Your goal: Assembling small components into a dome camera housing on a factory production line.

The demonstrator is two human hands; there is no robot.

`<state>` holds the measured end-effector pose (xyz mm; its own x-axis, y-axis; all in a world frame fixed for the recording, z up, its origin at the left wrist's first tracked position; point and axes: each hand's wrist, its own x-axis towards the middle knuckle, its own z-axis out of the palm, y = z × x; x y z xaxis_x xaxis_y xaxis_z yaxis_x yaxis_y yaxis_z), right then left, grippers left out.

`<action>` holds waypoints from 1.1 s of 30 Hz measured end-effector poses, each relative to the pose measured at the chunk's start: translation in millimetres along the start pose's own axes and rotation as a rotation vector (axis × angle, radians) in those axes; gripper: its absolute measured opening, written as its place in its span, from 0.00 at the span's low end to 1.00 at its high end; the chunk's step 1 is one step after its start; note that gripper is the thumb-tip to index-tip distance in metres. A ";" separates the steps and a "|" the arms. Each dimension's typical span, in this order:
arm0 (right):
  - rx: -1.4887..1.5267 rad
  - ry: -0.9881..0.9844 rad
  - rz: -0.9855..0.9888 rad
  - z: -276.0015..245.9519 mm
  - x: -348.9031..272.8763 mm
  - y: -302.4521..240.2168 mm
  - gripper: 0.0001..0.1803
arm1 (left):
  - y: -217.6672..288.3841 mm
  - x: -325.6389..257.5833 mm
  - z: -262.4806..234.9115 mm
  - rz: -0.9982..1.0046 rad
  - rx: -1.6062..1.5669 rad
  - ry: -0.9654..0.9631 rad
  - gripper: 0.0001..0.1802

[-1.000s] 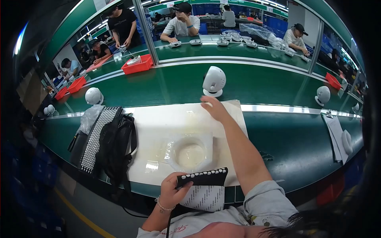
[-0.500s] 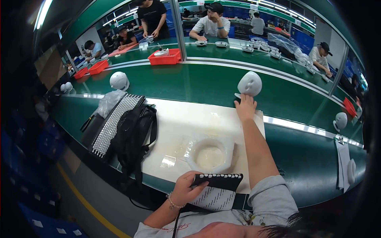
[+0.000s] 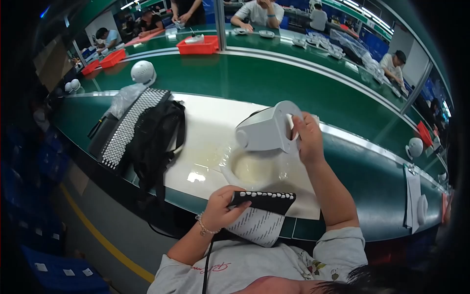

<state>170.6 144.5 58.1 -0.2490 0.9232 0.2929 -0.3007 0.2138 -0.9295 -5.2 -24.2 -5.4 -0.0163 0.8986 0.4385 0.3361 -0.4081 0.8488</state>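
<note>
My left hand [image 3: 219, 209] grips a black sheet [image 3: 262, 202] with a row of small white pads along its top edge. The sheet's printed white backing paper [image 3: 258, 229] hangs below it. In my right hand [image 3: 310, 139] is a white plastic device housing [image 3: 264, 131], held tilted by the ring-shaped part at its right end. Beneath the housing, a white holder [image 3: 226, 171] with a round hollow lies on the white board [image 3: 200, 127]. The housing hides part of its far side, and shiny clear film is around it.
A black bag [image 3: 159, 142] and a larger sheet of white pads [image 3: 134, 122] lie at the left with a clear plastic bag [image 3: 128, 97]. White round devices [image 3: 143, 72] stand on the green bench. Red bins [image 3: 198, 45] and co-workers are beyond; a clipboard [image 3: 412, 196] lies right.
My right hand has picked the white device up from the bench's far strip. It has brought it nearer, over the holder, and tipped it. The left hand still grips the sheet.
</note>
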 end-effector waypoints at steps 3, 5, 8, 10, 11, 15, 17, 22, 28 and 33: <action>0.045 -0.055 0.179 8.9 -36.7 -8.6 0.12 | -1.2 -2.5 -1.0 0.114 -0.011 0.010 0.10; 0.055 -0.120 0.254 14.2 -52.9 -17.7 0.13 | -1.8 -1.6 -0.7 0.140 -0.021 0.006 0.10; -0.015 -0.136 0.404 10.4 -63.0 -17.9 0.14 | -0.3 -2.6 0.7 0.147 -0.027 -0.004 0.09; -0.090 -0.386 0.515 -1.4 -61.4 -12.9 0.14 | -0.9 -3.4 0.6 0.107 -0.034 0.034 0.09; -0.099 -0.404 0.642 -9.2 -63.6 -12.5 0.16 | -0.8 -4.3 -0.2 0.100 -0.033 0.029 0.09; 0.019 -0.487 0.320 -35.5 -108.4 11.2 0.20 | 2.2 -5.2 1.9 0.007 -0.082 0.109 0.08; -0.172 -0.514 0.152 -33.4 -117.3 10.1 0.22 | 3.9 -3.6 2.6 0.001 -0.110 0.118 0.08; -0.193 -0.396 0.148 -28.5 -120.0 12.2 0.26 | 4.4 -1.2 6.4 -0.115 -0.393 0.144 0.09; -0.190 -0.430 0.128 -27.2 -123.1 6.5 0.22 | -13.6 -18.0 -0.9 -0.221 -0.333 0.055 0.10; -0.165 -0.435 0.245 -31.5 -118.0 5.3 0.20 | -7.2 -14.5 7.2 -0.150 -0.354 0.214 0.10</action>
<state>227.4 46.7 11.5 -0.6638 0.7418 0.0958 -0.0452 0.0881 -0.9951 -0.6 -33.1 -20.0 -0.2475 0.9136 0.3226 -0.0272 -0.3394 0.9403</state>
